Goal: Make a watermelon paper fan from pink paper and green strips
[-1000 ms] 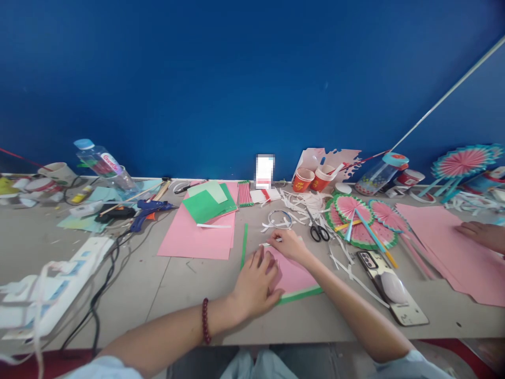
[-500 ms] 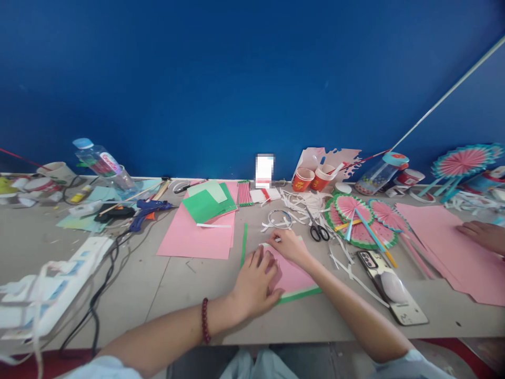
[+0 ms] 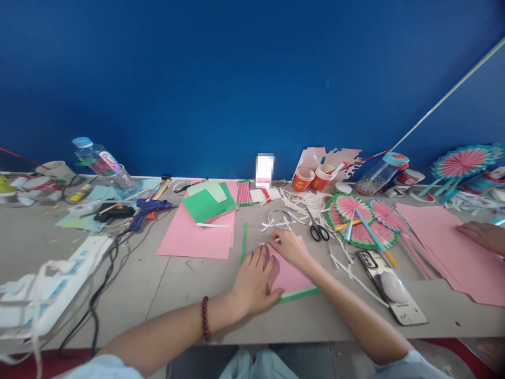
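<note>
A sheet of pink paper (image 3: 292,273) with a pale strip and a green strip (image 3: 300,296) along its near edge lies in front of me. My left hand (image 3: 256,279) rests flat on its left side, fingers slightly spread. At the far left corner my right hand (image 3: 290,247) has thumb and fingertips pinched together on the paper's edge; the pinched bit is mostly hidden. A loose narrow green strip (image 3: 244,243) lies on the table just beyond my left hand.
Pink sheets (image 3: 193,239) and green paper (image 3: 203,205) lie left, near a blue glue gun (image 3: 152,209) and white power strip (image 3: 67,284). Scissors (image 3: 319,231), paper fans (image 3: 355,216) and a phone (image 3: 390,289) lie right. Another person's hand (image 3: 483,234) touches pink sheets.
My left hand's fingers have straightened and shifted very slightly on the pink paper. My right hand stays at the far corner.
</note>
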Motion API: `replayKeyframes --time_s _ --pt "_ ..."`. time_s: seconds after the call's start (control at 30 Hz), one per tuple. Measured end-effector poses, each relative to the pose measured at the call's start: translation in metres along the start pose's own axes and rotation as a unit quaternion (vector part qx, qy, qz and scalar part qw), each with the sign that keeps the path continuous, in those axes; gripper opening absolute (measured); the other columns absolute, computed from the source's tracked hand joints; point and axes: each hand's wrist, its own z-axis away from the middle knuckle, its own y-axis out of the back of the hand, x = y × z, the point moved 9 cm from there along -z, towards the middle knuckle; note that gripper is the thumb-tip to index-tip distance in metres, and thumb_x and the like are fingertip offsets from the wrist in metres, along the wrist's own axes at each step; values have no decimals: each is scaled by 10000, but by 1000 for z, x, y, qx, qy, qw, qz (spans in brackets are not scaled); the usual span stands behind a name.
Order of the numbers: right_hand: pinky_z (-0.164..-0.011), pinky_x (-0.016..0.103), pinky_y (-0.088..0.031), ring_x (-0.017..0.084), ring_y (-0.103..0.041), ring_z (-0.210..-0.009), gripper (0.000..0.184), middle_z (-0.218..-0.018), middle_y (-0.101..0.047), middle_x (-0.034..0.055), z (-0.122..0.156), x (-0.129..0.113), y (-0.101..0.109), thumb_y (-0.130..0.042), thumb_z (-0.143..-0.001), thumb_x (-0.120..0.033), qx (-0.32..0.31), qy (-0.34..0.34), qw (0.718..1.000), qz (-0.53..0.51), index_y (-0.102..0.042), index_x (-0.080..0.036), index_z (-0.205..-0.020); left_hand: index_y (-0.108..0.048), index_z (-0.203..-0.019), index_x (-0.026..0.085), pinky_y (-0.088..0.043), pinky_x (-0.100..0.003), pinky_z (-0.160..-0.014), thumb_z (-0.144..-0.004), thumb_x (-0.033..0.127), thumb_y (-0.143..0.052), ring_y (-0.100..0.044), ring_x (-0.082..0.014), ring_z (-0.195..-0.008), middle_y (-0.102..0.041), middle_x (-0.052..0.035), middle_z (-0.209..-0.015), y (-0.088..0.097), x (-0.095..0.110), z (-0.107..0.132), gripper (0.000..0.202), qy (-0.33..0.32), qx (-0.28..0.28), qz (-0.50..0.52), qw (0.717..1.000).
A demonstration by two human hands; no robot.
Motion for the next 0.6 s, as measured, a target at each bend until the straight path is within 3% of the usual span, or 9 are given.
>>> replayKeyframes --time_s 0.33,0.6 --pt "-606 246 -358 160 -584 -664 141 -698 -662 38 2 4 -1 -584 -795 -229 2 -22 999 34 -611 -169 -671 -467 -1311 96 -263 -488 -1048 -815 647 -422 -320 -366 -1335 -372 -219 -1448 -1 0 -1 743 7 -13 -14 1000" --pt "-572 249 -321 160 -555 -637 198 -689 -616 15 4 17 7 -605 -794 -365 21 -46 995 82 -565 -190 -709 -467 -1311 98 -268 -489 -1041 -807 649 -441 -324 -371 -1329 -366 -222 -1449 -1 0 0 748 0 -2 -13 1000"
